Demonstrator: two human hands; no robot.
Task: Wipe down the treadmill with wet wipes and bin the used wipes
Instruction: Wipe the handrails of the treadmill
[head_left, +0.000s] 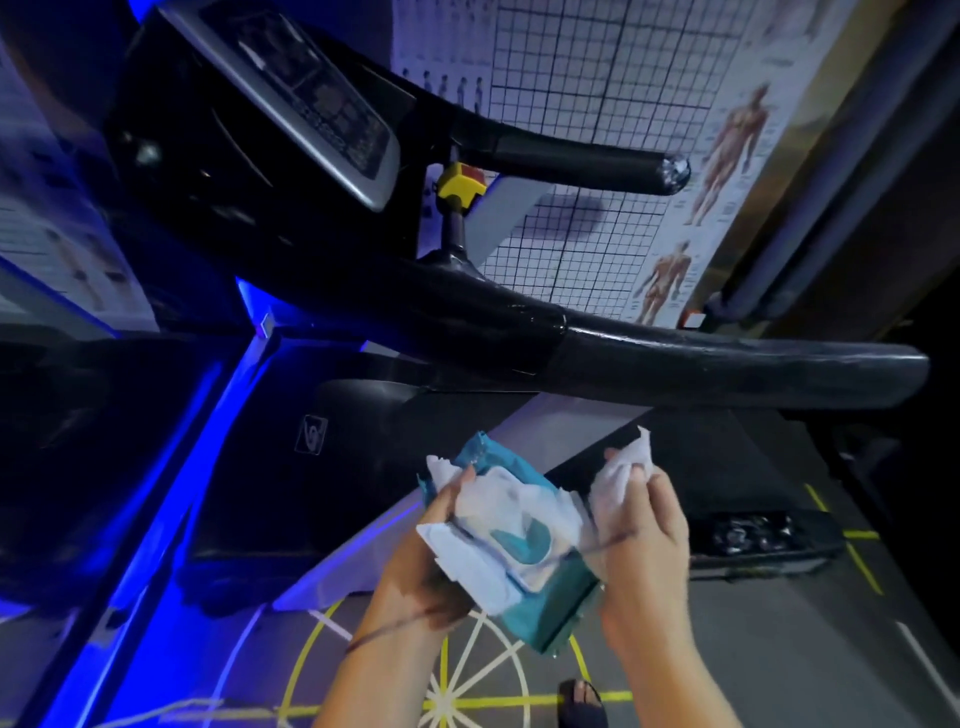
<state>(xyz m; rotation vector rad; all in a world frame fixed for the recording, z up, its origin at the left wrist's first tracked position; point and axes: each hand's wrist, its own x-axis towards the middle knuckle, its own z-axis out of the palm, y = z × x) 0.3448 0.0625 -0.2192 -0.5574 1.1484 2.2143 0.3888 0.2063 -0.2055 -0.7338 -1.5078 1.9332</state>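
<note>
A black treadmill fills the upper view, with its console (311, 104) at the top and a long black handrail (727, 364) crossing just above my hands. My left hand (421, 566) grips a teal wet-wipe pack (524, 540) from below, with white wipes spilling over its top. My right hand (649, 540) pinches a crumpled white wipe (623, 467) at the pack's right edge. The treadmill deck (727, 467) lies dark below the handrail.
Blue light strips (171, 467) run along the treadmill's left side. A yellow safety key block (457, 184) sits under the console. Anatomy posters and a grid chart (597, 104) cover the wall behind. Yellow and white lines (467, 675) mark the floor by my sandalled foot (582, 701).
</note>
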